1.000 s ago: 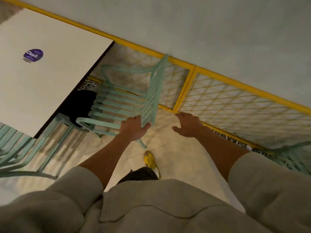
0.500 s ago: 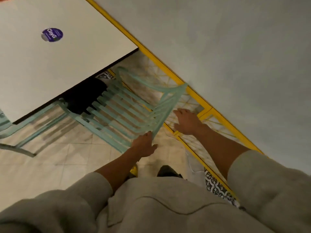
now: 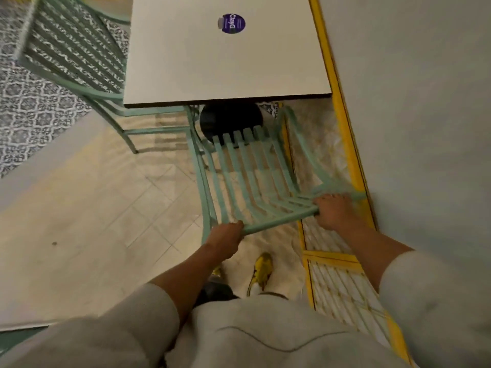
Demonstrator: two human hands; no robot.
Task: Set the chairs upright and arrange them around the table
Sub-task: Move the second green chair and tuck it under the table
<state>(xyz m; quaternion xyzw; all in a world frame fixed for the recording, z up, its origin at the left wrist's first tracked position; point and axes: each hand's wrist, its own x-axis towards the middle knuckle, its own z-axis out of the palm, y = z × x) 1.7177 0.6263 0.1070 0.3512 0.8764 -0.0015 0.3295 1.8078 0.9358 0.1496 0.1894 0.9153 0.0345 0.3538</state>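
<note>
A mint-green slatted metal chair [image 3: 247, 171] stands upright right in front of me, its seat facing the near edge of the white square table [image 3: 202, 65]. My left hand [image 3: 225, 239] grips the left end of the chair's top back rail. My right hand [image 3: 333, 209] grips the right end of the same rail. A second green slatted chair [image 3: 71, 57] stands at the table's left side, its seat partly under the tabletop.
A round purple sticker [image 3: 230, 23] lies on the tabletop, and the table's black round base [image 3: 231, 120] shows beneath it. A pale wall with a yellow-framed lattice panel [image 3: 342, 282] runs close along the right. Patterned tiles cover the floor far left.
The view has swung so the table now lies straight ahead. My right hand, open and beside the chair before, has closed on the back rail. The chair now faces the table squarely.
</note>
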